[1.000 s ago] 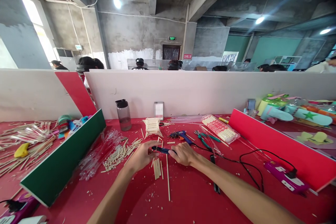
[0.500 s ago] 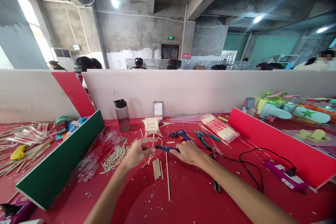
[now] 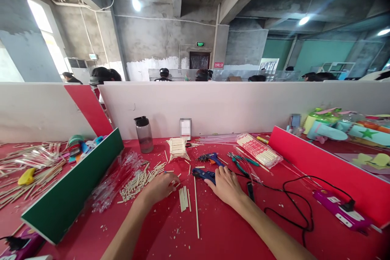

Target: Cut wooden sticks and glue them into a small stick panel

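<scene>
The right hand (image 3: 228, 187) lies low over the handles of a pair of dark blue pliers (image 3: 201, 174), fingers stretched forward and thumb along the near side; whether its grip is closed around them or merely resting, I cannot tell. The tool's blunt, rounded head points left, just beyond the top of a long, slim wooden stick (image 3: 196, 215) on the matte red surface (image 3: 225, 235).

The left hand (image 3: 163, 187) hovers or rests with fingers bent inward, beside a loose heap of short wooden pieces (image 3: 140, 181); I cannot tell whether its grip pinches anything. Between the hands, several short round sticks (image 3: 183, 199) lie side by side in a neat row, amid pale chips.

Farther back stands a small boxy stick structure (image 3: 178, 148), its top slatted with parallel sticks and its corners flaring outward. To its right are a blue glue gun (image 3: 210, 157) and green-handled pliers (image 3: 238, 164), then a clear, red-printed packet of sticks (image 3: 258, 150). Crinkled, glossy plastic wrapping (image 3: 111, 178) lies near the flat green divider (image 3: 73, 187); a smoky, translucent bottle (image 3: 144, 136) with a black lid stands upright behind.
</scene>
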Action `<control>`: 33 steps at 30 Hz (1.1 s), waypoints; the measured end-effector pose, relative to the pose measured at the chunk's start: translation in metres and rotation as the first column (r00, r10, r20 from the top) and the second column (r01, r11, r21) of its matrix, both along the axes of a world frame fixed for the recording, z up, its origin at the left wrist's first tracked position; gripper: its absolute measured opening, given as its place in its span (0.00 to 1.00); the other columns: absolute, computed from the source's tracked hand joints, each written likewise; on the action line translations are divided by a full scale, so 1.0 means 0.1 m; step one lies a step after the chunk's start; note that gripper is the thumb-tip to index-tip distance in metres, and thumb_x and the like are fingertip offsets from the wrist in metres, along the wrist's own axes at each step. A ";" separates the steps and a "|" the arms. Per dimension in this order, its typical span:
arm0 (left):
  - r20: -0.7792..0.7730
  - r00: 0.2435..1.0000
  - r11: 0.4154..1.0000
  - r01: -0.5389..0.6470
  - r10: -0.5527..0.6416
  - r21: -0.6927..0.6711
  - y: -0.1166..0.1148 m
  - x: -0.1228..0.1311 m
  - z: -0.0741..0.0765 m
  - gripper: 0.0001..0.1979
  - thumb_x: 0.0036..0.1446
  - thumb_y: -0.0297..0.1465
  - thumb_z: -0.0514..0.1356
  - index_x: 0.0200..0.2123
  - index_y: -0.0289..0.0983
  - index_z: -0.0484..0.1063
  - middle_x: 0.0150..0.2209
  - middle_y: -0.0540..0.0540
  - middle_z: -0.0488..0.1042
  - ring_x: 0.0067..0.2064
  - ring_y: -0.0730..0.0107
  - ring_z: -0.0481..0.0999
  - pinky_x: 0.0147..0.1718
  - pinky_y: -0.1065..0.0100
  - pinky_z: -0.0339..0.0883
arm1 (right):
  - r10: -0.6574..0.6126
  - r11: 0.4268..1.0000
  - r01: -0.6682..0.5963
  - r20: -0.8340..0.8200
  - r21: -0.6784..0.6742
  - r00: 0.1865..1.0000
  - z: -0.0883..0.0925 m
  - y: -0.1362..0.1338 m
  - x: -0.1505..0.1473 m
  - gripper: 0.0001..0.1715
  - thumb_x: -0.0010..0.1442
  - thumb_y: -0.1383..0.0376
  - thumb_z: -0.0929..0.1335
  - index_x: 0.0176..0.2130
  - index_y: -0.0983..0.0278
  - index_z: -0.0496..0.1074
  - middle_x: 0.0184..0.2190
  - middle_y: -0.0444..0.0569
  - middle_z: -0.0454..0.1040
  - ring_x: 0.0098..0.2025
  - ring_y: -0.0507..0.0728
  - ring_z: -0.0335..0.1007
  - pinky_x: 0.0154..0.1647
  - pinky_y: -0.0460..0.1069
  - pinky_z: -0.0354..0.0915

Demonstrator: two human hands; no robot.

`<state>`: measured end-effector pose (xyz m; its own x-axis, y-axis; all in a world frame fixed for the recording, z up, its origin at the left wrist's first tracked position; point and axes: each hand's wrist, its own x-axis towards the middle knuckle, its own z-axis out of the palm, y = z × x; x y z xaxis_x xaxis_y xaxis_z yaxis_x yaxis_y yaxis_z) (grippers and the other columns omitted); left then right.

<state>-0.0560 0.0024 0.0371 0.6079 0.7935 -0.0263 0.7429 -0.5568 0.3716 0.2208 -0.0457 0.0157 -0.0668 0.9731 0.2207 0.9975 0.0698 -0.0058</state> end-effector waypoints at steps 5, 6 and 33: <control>0.007 1.000 1.000 -0.023 0.024 -0.021 -0.02 0.01 0.00 0.25 0.53 0.24 0.60 0.55 0.43 0.74 0.56 0.44 0.75 0.56 0.53 0.74 0.55 0.59 0.65 | -0.002 1.000 0.003 -0.023 0.016 1.000 -0.13 -0.02 0.00 0.33 0.68 0.49 0.61 0.56 0.74 0.69 0.53 0.69 0.70 0.56 0.72 0.63 0.56 0.64 0.59; 0.006 1.000 0.999 -0.027 0.027 -0.028 -0.03 0.02 0.00 0.26 0.53 0.24 0.61 0.56 0.42 0.73 0.57 0.43 0.75 0.57 0.53 0.73 0.55 0.59 0.65 | 0.014 1.000 -0.013 -0.021 0.016 1.000 -0.12 -0.03 -0.01 0.33 0.67 0.49 0.61 0.58 0.73 0.67 0.54 0.69 0.69 0.57 0.72 0.63 0.58 0.65 0.57; -0.091 0.995 0.996 -0.036 0.028 -0.085 -0.12 0.02 0.04 0.26 0.47 0.23 0.60 0.51 0.43 0.74 0.43 0.46 0.81 0.44 0.57 0.79 0.37 0.68 0.66 | 0.420 0.841 -0.522 -0.438 -0.143 0.795 0.12 -0.25 -0.80 0.27 0.60 0.53 0.71 0.53 0.63 0.69 0.52 0.56 0.68 0.59 0.68 0.61 0.59 0.60 0.62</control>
<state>-0.0535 -0.0095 0.0411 0.5744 0.8050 -0.1483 0.7921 -0.5010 0.3486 0.1403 -0.0703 0.0273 -0.4936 0.8655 0.0857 0.7551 0.4753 -0.4516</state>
